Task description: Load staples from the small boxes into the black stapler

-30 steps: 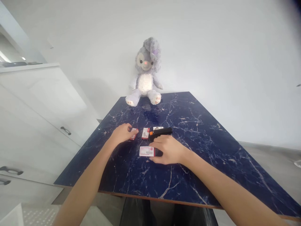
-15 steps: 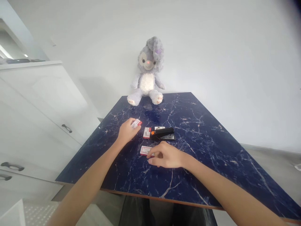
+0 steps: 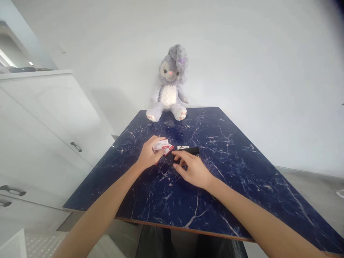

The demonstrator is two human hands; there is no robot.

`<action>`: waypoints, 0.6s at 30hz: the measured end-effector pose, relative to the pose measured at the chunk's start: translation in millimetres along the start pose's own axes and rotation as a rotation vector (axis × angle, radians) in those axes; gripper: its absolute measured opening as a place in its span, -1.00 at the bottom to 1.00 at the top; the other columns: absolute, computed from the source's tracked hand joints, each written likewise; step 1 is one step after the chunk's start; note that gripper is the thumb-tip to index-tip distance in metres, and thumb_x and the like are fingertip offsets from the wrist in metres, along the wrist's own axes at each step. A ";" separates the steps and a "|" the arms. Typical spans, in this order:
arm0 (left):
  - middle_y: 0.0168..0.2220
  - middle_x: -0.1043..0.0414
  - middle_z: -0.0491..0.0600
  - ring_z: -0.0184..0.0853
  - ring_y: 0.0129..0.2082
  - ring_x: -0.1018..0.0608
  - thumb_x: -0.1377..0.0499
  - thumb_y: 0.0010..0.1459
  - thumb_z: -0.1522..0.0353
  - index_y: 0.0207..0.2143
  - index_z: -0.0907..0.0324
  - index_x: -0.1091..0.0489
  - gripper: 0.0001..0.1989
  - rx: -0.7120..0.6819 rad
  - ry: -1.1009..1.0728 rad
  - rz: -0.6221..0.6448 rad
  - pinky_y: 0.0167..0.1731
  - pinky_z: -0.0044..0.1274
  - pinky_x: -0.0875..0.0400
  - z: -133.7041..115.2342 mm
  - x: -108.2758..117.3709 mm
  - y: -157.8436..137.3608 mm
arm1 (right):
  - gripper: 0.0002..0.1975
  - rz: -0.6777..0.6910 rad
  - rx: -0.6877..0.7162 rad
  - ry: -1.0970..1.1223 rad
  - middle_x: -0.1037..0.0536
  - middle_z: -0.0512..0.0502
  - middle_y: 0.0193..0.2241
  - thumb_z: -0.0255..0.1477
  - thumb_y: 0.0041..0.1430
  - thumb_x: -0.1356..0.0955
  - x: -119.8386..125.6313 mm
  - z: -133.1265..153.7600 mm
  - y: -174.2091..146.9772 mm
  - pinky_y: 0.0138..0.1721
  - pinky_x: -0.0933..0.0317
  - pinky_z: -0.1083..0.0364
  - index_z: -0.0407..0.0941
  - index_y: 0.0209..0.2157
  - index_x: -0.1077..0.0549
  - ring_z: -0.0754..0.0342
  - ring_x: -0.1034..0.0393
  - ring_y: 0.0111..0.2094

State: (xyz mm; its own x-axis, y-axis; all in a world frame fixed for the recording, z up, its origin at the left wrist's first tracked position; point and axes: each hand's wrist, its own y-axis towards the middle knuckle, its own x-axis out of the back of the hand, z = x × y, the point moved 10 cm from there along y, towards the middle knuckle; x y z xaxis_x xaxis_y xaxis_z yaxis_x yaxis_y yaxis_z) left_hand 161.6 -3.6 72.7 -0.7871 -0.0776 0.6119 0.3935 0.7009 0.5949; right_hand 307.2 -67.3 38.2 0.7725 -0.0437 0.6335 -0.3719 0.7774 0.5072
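My left hand [image 3: 148, 153] is closed on a small white-and-red box [image 3: 161, 144], pinched between thumb and fingers above the table. Another red-and-white box [image 3: 169, 149] shows just behind and right of it, partly covered. A red edge peeks out below my left palm; what it belongs to is hidden. Beside it, my right hand [image 3: 194, 168] has its thumb and curled fingers around the near left end of a black stapler [image 3: 191, 150], covering much of it. Behind the stapler lies a pale flat item [image 3: 183, 147] with a dark print.
The dark blue marbled table [image 3: 231, 186] stretches out around my hands. At its far edge a grey plush rabbit [image 3: 168, 86] sits against the white wall. White cabinets [image 3: 48, 136] with dark handles stand to the left.
My left hand has moved slightly right with its box, beside the second box, which now lies tilted. My right hand has left the nearer box and moved up to the stapler. The nearer box has left its spot.
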 end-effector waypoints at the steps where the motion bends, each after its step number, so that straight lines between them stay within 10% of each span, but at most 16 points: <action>1: -0.15 -0.48 0.01 -0.27 -0.22 -0.54 -0.19 0.11 0.41 0.02 0.16 -0.44 -0.62 -0.017 -0.037 0.054 -0.19 -0.45 -0.43 -6.4 -5.7 -1.0 | -0.52 -0.066 -0.001 -0.043 -0.52 -0.18 -0.02 -0.42 0.27 -0.34 8.0 -1.1 0.7 -0.22 -0.46 0.00 -0.04 0.21 -0.29 0.07 -0.50 -0.33; 7: -0.27 -0.55 -0.04 -0.34 -0.43 -0.51 -0.30 0.02 0.33 0.02 0.13 -0.45 -0.54 0.071 -0.207 0.321 -0.41 -0.54 -0.37 -16.8 -38.0 -12.6 | -0.56 -0.111 0.113 -0.149 -0.49 -0.16 0.04 -0.40 0.27 -0.35 23.3 6.4 4.3 -0.12 -0.47 -0.03 0.01 0.18 -0.32 -0.02 -0.51 -0.16; 13: -0.50 -0.50 -0.03 -0.35 -0.61 -0.49 -0.08 0.20 0.20 0.06 0.25 -0.41 -0.55 0.338 -0.766 0.303 -0.58 -0.54 -0.34 22.3 -49.1 -17.1 | -0.66 -0.189 0.042 -0.123 -0.53 -0.13 -0.12 -0.38 0.25 -0.39 32.5 -1.2 3.6 -0.28 -0.44 0.05 -0.03 0.05 -0.39 0.06 -0.47 -0.34; 18: -0.57 -0.48 -0.06 -0.38 -0.61 -0.50 -0.15 0.14 0.32 -0.01 0.25 -0.49 -0.62 0.355 -0.686 0.292 -0.59 -0.58 -0.35 30.3 -46.4 -15.5 | -0.66 -0.193 0.040 -0.110 -0.51 -0.13 -0.12 -0.38 0.25 -0.39 31.5 -3.7 2.4 -0.32 -0.43 0.05 -0.03 0.05 -0.38 0.09 -0.44 -0.38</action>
State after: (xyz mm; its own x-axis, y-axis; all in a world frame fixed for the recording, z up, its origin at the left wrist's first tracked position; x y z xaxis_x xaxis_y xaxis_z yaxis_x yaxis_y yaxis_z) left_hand 177.7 10.6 19.3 -0.8367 0.5120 0.1941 0.5442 0.8169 0.1911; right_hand 332.6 -64.5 57.2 0.7711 -0.2592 0.5816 -0.2444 0.7229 0.6463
